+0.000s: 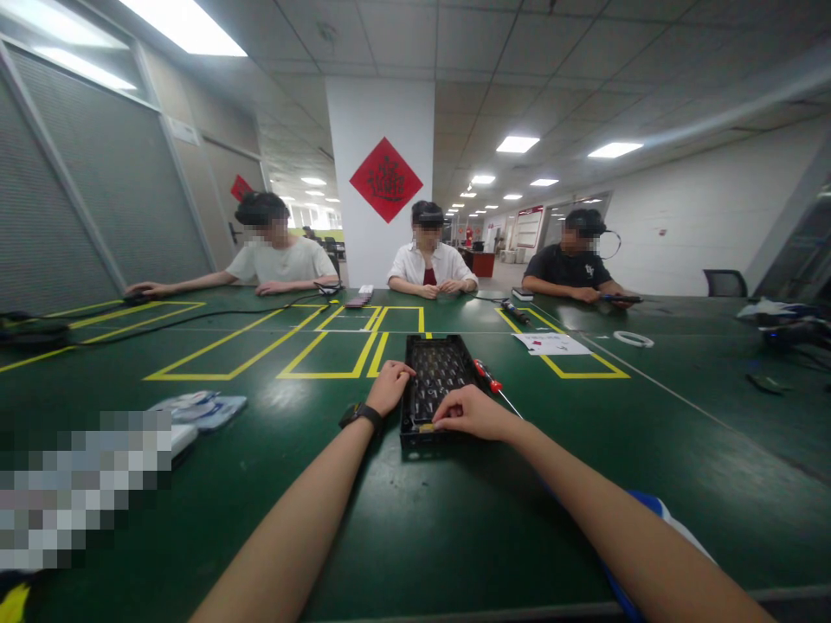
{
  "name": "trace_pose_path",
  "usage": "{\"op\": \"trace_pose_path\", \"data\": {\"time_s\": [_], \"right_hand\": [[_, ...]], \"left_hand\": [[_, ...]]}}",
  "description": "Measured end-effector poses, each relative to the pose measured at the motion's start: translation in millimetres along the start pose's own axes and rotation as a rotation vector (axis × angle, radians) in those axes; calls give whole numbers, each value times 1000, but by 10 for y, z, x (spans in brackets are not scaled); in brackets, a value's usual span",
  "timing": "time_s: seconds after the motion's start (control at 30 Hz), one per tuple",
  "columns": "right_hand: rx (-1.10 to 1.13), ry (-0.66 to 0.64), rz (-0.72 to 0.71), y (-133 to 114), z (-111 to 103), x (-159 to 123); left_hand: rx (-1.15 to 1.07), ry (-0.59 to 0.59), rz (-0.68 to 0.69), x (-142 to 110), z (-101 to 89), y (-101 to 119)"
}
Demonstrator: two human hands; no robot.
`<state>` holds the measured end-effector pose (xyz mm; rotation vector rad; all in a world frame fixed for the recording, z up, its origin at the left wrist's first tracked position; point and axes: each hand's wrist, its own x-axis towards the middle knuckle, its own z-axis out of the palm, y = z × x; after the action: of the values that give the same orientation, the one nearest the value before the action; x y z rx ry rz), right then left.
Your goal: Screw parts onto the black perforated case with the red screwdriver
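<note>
A shallow black case (403,430) lies on the green table, with rows of small dark and shiny pieces inside that are too small to name. My left hand (389,387), a dark watch on its wrist, grips the left side of this case, fingertips over the rim. At the near right corner my right hand (468,412) is closed in a pinch, its fingertips beside a small yellowish piece (425,427). Whatever it pinches is hidden by the fingers. Just right of the case lies a red and black screwdriver (488,377), its shaft pointing toward me.
Yellow tape outlines mark the green table (260,484). White paper (551,343), a white ring (634,340) and a dark handheld tool (516,312) lie farther right. Plastic packets (201,409) lie on the left. Three people sit across the table. A blue-and-white item (655,510) is beneath my right forearm.
</note>
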<state>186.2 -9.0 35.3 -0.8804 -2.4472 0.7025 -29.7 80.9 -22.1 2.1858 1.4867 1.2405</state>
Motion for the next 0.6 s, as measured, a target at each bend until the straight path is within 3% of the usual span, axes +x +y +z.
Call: {"op": "trace_pose_path", "data": {"time_s": [0.6], "right_hand": [[-3, 0, -3, 15, 1, 2]], "left_hand": [[-3, -1, -23, -12, -15, 40]]}}
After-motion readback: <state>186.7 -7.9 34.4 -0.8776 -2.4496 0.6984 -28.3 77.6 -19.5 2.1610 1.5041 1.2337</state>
